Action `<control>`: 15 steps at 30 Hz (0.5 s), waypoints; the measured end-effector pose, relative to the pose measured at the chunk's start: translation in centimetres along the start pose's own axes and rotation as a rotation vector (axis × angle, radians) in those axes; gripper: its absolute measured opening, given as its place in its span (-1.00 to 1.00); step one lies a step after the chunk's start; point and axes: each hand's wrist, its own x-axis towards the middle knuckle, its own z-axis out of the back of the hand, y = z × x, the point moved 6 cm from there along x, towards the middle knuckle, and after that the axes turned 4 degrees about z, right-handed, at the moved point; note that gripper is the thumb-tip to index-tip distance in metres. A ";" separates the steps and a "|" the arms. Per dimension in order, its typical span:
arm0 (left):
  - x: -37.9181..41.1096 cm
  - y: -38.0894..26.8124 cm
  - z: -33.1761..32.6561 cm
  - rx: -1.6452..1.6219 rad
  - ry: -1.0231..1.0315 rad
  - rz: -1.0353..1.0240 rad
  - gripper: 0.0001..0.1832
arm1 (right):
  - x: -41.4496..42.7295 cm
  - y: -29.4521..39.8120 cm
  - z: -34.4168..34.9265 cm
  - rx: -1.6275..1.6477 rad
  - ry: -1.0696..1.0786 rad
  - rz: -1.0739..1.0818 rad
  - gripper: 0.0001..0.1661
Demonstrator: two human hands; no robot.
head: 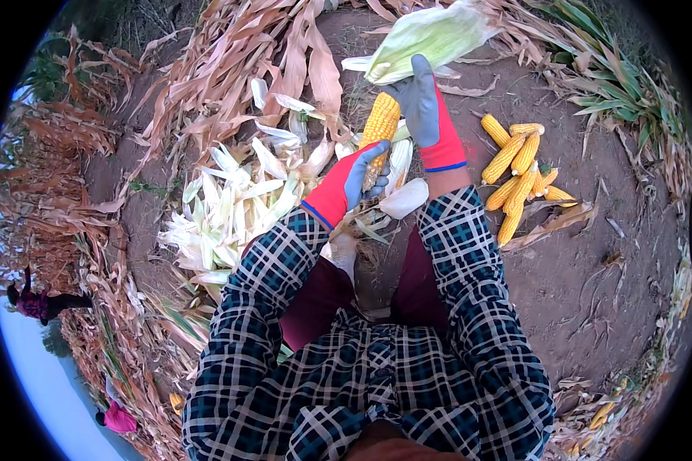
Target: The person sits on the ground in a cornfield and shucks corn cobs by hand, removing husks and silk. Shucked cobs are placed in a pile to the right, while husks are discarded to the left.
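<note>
My left hand (354, 178), in a red and grey work glove, is closed around the lower part of a yellow corn cob (380, 120). The cob is bare of husk and tilts up to the right. My right hand (420, 109), gloved the same way, grips the base of a pale green corn husk (432, 40) just above the cob's tip. Pulled-off white husks (248, 196) lie heaped to the left of my hands and below them. On the soil to the right, several husked yellow cobs (519, 193) lie in a loose pile.
Dry corn stalks and leaves (259, 63) cover the ground ahead and to the left. Green-leaved stalks (605, 69) lie at the upper right. Two other people, one in a checked top (32, 305) and one in pink (119, 418), are far off at the left. More cobs (602, 415) lie at lower right.
</note>
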 end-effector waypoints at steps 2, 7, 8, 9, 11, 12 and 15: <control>0.2 0.0 0.4 0.043 0.050 0.002 -0.61 | -2.2 -1.2 -5.6 -0.460 0.484 -0.029 -0.37; -2.3 -3.3 0.5 0.085 0.035 -0.103 -0.58 | 0.4 -1.5 4.4 -0.098 -0.169 -0.088 -0.37; -2.4 -3.9 0.7 0.072 0.045 -0.130 -0.59 | 0.4 -1.7 7.4 0.001 -0.388 -0.138 -0.33; -2.5 -4.5 0.8 0.065 0.049 -0.155 -0.59 | 0.1 -2.1 8.1 0.046 -0.410 -0.175 -0.30; -2.0 -4.8 1.5 0.016 0.166 -0.121 -0.56 | -0.6 -3.1 8.8 0.136 -0.454 -0.245 -0.24; -2.1 -5.1 1.4 0.013 0.188 -0.150 -0.58 | -1.2 -3.8 7.8 0.155 -0.444 -0.300 -0.28; -4.0 -6.9 0.4 0.110 0.222 -0.255 -0.62 | -1.8 -4.1 4.6 0.177 -0.400 -0.342 -0.27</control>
